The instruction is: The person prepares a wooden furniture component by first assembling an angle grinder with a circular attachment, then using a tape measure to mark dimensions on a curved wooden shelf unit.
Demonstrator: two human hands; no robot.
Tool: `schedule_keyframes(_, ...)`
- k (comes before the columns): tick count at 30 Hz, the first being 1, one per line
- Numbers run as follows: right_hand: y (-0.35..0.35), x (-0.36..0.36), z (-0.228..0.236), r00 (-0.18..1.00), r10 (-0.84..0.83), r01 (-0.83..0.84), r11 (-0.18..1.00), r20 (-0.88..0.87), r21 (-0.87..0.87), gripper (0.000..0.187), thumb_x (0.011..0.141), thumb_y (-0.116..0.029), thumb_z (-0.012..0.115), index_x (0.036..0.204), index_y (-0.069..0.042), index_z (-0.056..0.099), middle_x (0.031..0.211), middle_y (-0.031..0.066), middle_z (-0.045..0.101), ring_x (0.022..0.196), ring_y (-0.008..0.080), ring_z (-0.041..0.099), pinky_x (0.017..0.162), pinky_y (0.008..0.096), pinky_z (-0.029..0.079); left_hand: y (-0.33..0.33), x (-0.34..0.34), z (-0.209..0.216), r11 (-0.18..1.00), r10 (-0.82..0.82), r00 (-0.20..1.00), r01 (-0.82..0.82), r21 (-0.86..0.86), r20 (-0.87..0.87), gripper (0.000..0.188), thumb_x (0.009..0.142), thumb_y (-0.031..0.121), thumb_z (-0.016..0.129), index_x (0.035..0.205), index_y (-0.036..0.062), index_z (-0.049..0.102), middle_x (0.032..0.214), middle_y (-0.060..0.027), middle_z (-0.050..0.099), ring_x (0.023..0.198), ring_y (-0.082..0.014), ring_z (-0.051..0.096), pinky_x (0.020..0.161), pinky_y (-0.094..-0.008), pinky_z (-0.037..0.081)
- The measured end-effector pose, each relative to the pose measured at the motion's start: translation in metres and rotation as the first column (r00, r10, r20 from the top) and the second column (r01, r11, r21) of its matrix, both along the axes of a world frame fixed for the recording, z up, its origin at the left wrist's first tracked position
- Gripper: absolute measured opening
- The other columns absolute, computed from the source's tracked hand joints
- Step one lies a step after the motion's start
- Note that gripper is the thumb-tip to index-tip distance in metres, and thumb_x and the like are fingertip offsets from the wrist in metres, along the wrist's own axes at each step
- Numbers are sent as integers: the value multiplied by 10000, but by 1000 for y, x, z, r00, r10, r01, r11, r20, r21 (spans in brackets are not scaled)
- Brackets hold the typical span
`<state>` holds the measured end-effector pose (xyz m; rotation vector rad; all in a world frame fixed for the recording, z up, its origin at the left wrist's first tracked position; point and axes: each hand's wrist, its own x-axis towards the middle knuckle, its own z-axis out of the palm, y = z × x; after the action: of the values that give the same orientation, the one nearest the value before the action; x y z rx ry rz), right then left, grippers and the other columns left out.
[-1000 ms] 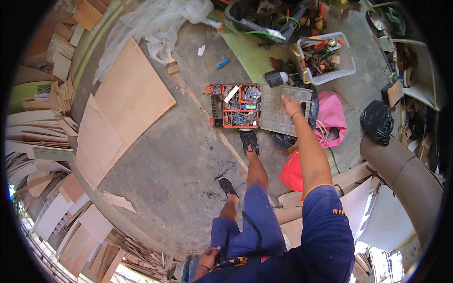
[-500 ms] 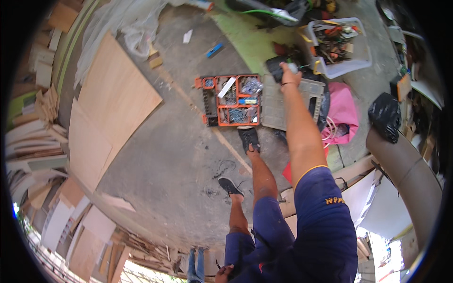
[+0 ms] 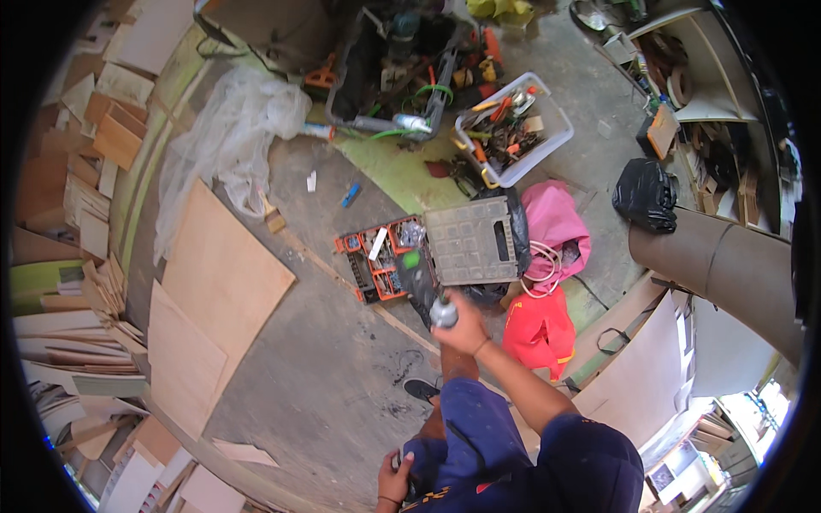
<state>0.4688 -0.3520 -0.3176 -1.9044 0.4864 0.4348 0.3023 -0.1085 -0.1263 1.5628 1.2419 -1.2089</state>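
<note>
My right hand (image 3: pixel 464 325) is closed around a dark power tool (image 3: pixel 419 282) with a green patch and a round grey end. The tool is held above the floor, partly in front of an orange organizer box (image 3: pixel 368 291) full of screws and small parts; blur hides its exact kind. The box's grey lid (image 3: pixel 470 244) lies opened out to the right. Low in the picture, beside my thigh, my left hand (image 3: pixel 395 477) is curled, with a small dark thing between thumb and fingers that I cannot make out.
A clear bin of hand tools (image 3: pixel 547 141) and a black tool crate (image 3: pixel 342 98) stand farther off. Pink (image 3: pixel 552 214) and red bags (image 3: pixel 547 329) lie at the right. Plywood sheets (image 3: pixel 218 291), a brush (image 3: pixel 274 219) and plastic sheeting (image 3: pixel 222 128) occupy the left floor.
My right hand has drawn back from beyond the box lid toward my body, bringing the power tool with it. My left hand has come further into view. The view has shifted and tilted.
</note>
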Motion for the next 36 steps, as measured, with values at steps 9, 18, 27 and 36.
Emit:
schedule_keyframes(9,38,-42,192,743,668,-668,736,40,110,738,594,-336,711,1193,-63,377,855,248,607,796,428,597,678,480,489,-14,80,14,874,-199,942,295,-385,272,728,822,450,609,1296,-36,347,926,-120,625,782,-151,602,721,-264,465)
schedule_keyframes(18,68,-79,275,855,517,-509,853,46,-118,711,602,-338,696,1173,-38,397,812,256,606,793,428,594,667,491,490,3,102,60,570,-662,594,795,-208,457,802,781,680,464,951,-91,603,874,-226,636,874,-275,616,765,-377,455)
schedule_keyframes(27,107,-108,375,920,258,-151,928,295,-341,731,640,-321,694,1216,5,384,914,233,596,821,404,566,743,448,472,36,137,99,329,-239,763,646,-689,601,560,822,405,580,1194,-1,482,1087,-58,566,977,-138,538,842,-283,441)
schedule_keyframes(36,133,-158,379,780,506,-242,786,368,-569,725,682,-204,647,1318,-42,338,1155,181,552,1139,344,469,960,390,376,81,175,166,-28,-470,638,679,-733,610,574,809,376,570,1193,-36,462,1027,-90,593,840,-148,591,659,-256,492)
